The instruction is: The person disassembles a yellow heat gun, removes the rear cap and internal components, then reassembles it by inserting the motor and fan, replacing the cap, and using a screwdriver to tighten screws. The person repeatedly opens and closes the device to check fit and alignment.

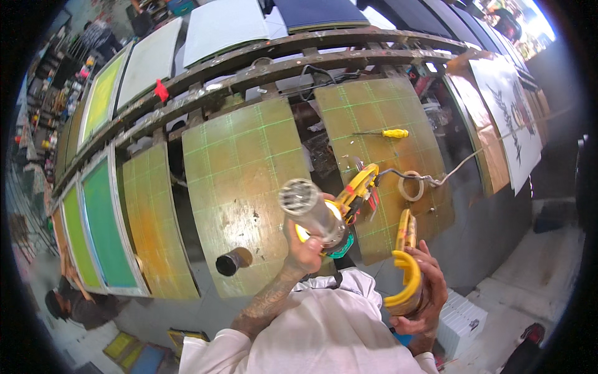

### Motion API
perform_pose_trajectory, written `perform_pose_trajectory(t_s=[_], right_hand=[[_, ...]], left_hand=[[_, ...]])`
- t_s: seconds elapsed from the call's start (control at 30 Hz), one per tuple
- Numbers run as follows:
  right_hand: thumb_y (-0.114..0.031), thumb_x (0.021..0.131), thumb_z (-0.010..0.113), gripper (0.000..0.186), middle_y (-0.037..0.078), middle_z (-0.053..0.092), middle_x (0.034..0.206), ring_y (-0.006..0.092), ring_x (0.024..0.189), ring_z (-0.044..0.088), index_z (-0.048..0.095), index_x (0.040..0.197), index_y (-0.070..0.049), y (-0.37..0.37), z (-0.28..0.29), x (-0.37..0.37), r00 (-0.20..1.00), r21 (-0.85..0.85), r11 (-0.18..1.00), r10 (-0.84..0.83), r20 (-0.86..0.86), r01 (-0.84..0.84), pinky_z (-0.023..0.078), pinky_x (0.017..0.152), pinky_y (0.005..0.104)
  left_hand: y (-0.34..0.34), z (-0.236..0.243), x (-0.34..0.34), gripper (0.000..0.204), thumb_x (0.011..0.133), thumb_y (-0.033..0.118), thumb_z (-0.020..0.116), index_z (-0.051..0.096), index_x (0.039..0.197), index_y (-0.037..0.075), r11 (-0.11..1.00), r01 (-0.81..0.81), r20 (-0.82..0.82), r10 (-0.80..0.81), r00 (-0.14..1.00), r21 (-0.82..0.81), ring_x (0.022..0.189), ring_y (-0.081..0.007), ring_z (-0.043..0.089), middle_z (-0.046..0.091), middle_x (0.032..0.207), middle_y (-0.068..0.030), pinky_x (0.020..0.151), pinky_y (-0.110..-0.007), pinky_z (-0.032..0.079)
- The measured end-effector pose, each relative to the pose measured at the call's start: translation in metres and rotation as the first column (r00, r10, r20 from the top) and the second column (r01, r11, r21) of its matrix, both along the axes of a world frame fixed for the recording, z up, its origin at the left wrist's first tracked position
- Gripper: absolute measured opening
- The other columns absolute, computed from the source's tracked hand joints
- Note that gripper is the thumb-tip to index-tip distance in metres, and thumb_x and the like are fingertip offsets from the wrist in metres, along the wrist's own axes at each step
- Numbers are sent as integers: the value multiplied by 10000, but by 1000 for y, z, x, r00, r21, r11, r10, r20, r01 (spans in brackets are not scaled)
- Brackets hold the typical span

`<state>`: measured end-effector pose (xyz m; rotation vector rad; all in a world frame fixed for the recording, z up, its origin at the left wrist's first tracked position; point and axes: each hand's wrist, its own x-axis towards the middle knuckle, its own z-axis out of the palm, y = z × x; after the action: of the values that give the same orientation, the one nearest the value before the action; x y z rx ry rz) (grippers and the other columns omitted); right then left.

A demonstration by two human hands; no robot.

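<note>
My left hand (304, 252) is closed around the body of an opened heat gun (316, 215), its silvery nozzle tilted up toward me. The yellow handle half of the gun lies open, showing wires, and a cord (461, 163) runs off to the right. In my right hand (431, 290) is the loose yellow-edged half of the casing (408, 280), hollow side turned toward the gun and apart from it. A yellow-handled screwdriver (393, 133) lies on the board beyond. Near it rests a tape roll (411, 186). Left of my left hand, a dark cylinder (228, 263) lies on another board.
Flat boards with green grid lines (243, 146) sit with gaps between them. Framed green screens (106, 218) stand at the left, and a dark rail (237, 81) runs behind. Another person (78, 302) is at the lower left. White stacked blocks (461, 321) stand at the lower right.
</note>
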<state>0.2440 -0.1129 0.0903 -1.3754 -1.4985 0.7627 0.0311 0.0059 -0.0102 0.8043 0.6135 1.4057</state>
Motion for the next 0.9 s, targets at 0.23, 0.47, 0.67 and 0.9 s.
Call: perform_pose_trajectory(t_s=[0.23, 0.47, 0.67, 0.9], right_hand=[[-364, 660, 847, 882, 209, 651, 1320, 402, 1276, 600, 546, 1413, -16, 25, -15, -24, 983, 53, 995, -87, 164, 79, 318, 1213, 654], [-240, 690, 955, 973, 185, 588, 1456, 398, 1374, 533, 465, 1496, 1, 39, -44, -41, 1000, 65, 998, -28, 11, 27, 318, 1226, 589], [-243, 718, 948, 955, 230, 565, 1475, 420, 1392, 519, 464, 1498, 22, 52, -46, -47, 999, 112, 993, 33, 29, -36, 333, 1210, 608], [-243, 731, 927, 930, 270, 564, 1443, 451, 1366, 540, 465, 1493, 23, 59, -53, -49, 996, 176, 984, 10, 88, -26, 325, 1199, 666]], left_hand=[[21, 25, 6, 629, 876, 405, 743, 555, 1323, 4, 905, -14, -302, 156, 940, 424, 985, -290, 636, 662, 1160, -168, 855, -423, 533], [23, 28, 13, 589, 881, 357, 746, 552, 1330, 30, 886, 24, -329, 146, 933, 463, 1034, -319, 627, 639, 1178, -160, 907, -436, 522], [18, 29, 11, 662, 946, 503, 619, 522, 1370, 4, 917, 16, -338, 131, 932, 399, 1059, -284, 609, 610, 1178, -164, 910, -428, 503], [6, 26, 16, 697, 975, 529, 548, 487, 1394, -25, 981, 95, -158, -68, 985, 171, 1144, -273, 612, 595, 1262, -190, 999, -422, 490]])
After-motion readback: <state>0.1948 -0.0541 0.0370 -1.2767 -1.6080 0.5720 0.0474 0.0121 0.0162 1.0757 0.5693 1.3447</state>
